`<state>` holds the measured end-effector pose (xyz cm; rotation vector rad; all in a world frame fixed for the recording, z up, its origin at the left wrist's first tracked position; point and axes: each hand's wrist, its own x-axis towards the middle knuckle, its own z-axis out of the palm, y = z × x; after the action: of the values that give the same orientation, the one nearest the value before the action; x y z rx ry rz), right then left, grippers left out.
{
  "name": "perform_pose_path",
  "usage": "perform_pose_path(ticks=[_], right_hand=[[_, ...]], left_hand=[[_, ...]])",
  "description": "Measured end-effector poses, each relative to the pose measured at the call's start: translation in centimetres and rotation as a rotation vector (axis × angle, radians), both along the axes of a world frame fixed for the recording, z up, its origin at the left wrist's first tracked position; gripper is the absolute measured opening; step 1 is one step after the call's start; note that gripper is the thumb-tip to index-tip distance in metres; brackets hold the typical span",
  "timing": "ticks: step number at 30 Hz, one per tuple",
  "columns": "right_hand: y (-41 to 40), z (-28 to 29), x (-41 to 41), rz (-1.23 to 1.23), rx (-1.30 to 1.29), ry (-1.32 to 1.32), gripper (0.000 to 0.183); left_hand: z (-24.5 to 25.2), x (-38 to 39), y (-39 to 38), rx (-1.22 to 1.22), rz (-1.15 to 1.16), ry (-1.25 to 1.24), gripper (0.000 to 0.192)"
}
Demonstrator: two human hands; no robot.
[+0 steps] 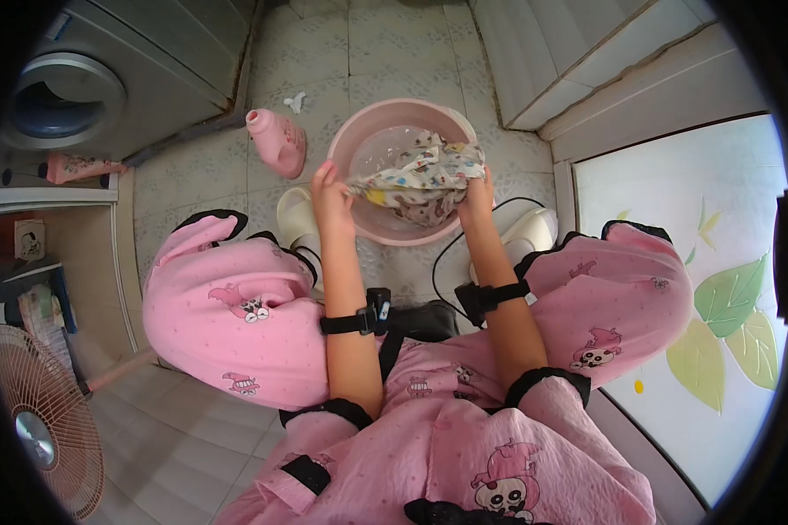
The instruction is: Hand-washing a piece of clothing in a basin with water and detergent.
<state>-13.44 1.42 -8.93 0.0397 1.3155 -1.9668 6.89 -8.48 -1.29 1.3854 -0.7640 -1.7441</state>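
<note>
A wet white cloth (433,167) with a colourful print is stretched across a round pink plastic basin (348,131) on the floor. My left hand (331,197) grips the cloth's narrow bunched end at the basin's left rim. At the right rim, my right hand (478,197) holds the wider side, its fingers partly hidden by the fabric. Shallow water (382,149) with some suds shows inside the basin. Part of the cloth hangs down into it.
An uncapped pink detergent bottle (281,147) stands left of the basin, near a small white scrap (295,102). A front-loading washing machine (131,72) is at upper left, a fan (46,426) at lower left. On the right is a leaf-patterned door panel (663,262). A black cable (437,266) curves beside the basin.
</note>
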Motion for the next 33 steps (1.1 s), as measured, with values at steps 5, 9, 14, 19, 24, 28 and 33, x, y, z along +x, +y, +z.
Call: perform_pose_path(ticks=[5, 9, 14, 19, 24, 28, 33], right_hand=[[-0.8, 2.6, 0.3, 0.086, -0.256, -0.237, 0.033], [-0.9, 6.0, 1.8, 0.248, -0.288, -0.432, 0.038], [-1.8, 8.8, 3.4, 0.434, -0.041, -0.421, 0.035], [-2.4, 9.8, 5.3, 0.711, 0.253, 0.501, 0.053], [-1.5, 6.8, 4.1, 0.841, 0.020, 0.941, 0.088], [-3.0, 8.4, 7.8, 0.517, 0.130, 1.139, 0.100], [-2.9, 9.7, 6.3, 0.458, 0.258, 1.227, 0.076]], left_hand=[[-1.6, -3.3, 3.1, -0.746, -0.701, -0.544, 0.110], [-1.2, -6.6, 6.0, -0.784, -0.700, -0.657, 0.108], [-0.3, -6.3, 5.9, -0.509, -0.470, -0.419, 0.079], [-5.8, -4.0, 5.0, -0.577, -0.159, -0.454, 0.047], [-4.6, -4.5, 4.8, -0.565, 0.005, -0.322, 0.033], [-4.1, -5.6, 6.2, -0.808, -0.156, -0.392, 0.031], [-4.0, -6.4, 7.2, -0.579, -0.421, -0.438, 0.031]])
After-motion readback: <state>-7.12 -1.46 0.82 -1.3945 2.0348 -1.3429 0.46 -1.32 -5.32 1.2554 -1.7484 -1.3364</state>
